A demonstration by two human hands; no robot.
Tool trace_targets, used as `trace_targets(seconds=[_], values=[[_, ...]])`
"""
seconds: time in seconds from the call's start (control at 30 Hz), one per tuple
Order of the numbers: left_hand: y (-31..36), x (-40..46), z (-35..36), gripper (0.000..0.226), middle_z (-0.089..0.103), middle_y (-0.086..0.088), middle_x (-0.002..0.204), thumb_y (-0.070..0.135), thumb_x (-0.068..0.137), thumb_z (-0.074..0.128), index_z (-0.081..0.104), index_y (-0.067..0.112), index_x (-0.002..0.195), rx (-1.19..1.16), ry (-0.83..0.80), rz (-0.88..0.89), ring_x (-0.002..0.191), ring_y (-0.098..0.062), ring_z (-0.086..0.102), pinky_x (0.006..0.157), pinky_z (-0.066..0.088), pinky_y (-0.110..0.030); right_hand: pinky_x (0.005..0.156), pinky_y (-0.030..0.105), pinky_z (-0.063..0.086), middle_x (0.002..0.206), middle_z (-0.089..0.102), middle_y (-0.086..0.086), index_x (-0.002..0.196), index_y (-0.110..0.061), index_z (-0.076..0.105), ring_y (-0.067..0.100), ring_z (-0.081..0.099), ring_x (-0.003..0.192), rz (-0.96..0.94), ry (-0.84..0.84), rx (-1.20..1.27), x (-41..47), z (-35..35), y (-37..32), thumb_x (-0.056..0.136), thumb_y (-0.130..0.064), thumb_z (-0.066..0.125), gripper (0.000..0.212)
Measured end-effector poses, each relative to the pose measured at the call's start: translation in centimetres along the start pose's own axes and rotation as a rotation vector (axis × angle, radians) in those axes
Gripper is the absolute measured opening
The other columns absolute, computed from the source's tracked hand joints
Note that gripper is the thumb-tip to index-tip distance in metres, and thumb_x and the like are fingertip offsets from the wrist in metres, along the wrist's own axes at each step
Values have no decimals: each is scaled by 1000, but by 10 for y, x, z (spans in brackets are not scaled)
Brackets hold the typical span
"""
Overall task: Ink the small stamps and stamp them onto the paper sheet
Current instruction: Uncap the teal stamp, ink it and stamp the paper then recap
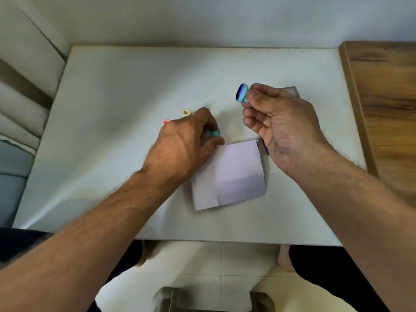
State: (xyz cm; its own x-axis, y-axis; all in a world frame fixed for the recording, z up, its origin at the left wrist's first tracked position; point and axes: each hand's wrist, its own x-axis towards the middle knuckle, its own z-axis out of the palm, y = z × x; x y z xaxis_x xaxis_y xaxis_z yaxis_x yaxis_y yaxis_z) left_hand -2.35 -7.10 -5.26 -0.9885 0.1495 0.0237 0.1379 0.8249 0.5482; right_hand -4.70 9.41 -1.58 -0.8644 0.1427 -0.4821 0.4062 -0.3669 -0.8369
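My right hand (279, 124) holds a small teal stamp (242, 93) above the table, its dark blue inked face turned to the left. My left hand (186, 140) rests on the table with its fingertips closed on a small teal piece (213, 132), perhaps the stamp's cap. A folded pale lilac paper sheet (236, 174) lies on the table below and between both hands. Two more small stamps stand beyond my left hand: a cream one (186, 112) and a pink one (166, 121), the pink one partly hidden by my knuckles.
The white table (112, 131) ends near me at its front edge. A flat grey item (292, 91) pokes out behind my right hand. A wooden surface (382, 104) adjoins on the right, cushions on the left. My legs and a tiled floor show below.
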Motion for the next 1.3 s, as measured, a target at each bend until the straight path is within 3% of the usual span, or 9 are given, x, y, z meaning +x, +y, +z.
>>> trace_targets(seconds=[0.27,0.37,0.57,0.7,0.87,0.97,1.17,1.3], values=[[-2,9,5,16,67,6,90,36,85,70,68,23,93,70,19,41,82,-15,63,81,51,-34,71,26,58,78,71,9,95,-8,69,16,64,67,14,-39,17,0,-5,-2,83,-2,71,14],[-3,9,7,15,68,4,90,33,83,72,69,21,91,124,29,88,81,-19,63,79,52,-39,70,25,57,78,69,9,95,-8,67,18,63,68,26,-53,24,0,-6,-2,82,3,70,17],[-3,11,3,26,71,1,99,38,84,71,70,20,103,67,-3,63,90,-20,65,84,53,-38,74,28,60,85,72,13,92,-7,68,20,67,72,29,-68,36,0,-3,1,80,8,70,20],[0,8,2,26,72,0,100,37,88,68,71,19,106,51,60,110,89,-22,67,81,54,-39,72,26,58,80,70,10,96,-6,64,17,66,68,125,-186,206,0,-2,4,84,11,63,21],[5,6,-4,16,71,1,82,31,92,63,73,19,97,58,137,189,73,-22,64,67,52,-33,69,23,58,78,72,7,99,-6,64,13,67,66,203,-339,378,-2,1,9,89,10,53,22],[6,4,-6,15,67,3,73,30,92,63,73,19,90,43,149,211,65,-20,60,62,48,-28,69,23,58,80,72,6,94,-8,67,13,68,68,222,-398,425,-6,1,11,82,9,55,24],[8,4,-12,24,73,3,85,37,91,57,74,22,99,-59,139,173,75,-16,67,72,57,-37,67,23,59,85,74,9,91,-8,69,15,71,70,247,-434,440,-15,-3,12,71,6,58,27],[14,0,-12,21,73,3,84,36,91,61,75,21,96,-83,134,181,74,-16,68,72,57,-37,72,25,60,87,74,11,100,-5,67,18,72,75,199,-348,381,-16,-15,1,87,9,53,24]])
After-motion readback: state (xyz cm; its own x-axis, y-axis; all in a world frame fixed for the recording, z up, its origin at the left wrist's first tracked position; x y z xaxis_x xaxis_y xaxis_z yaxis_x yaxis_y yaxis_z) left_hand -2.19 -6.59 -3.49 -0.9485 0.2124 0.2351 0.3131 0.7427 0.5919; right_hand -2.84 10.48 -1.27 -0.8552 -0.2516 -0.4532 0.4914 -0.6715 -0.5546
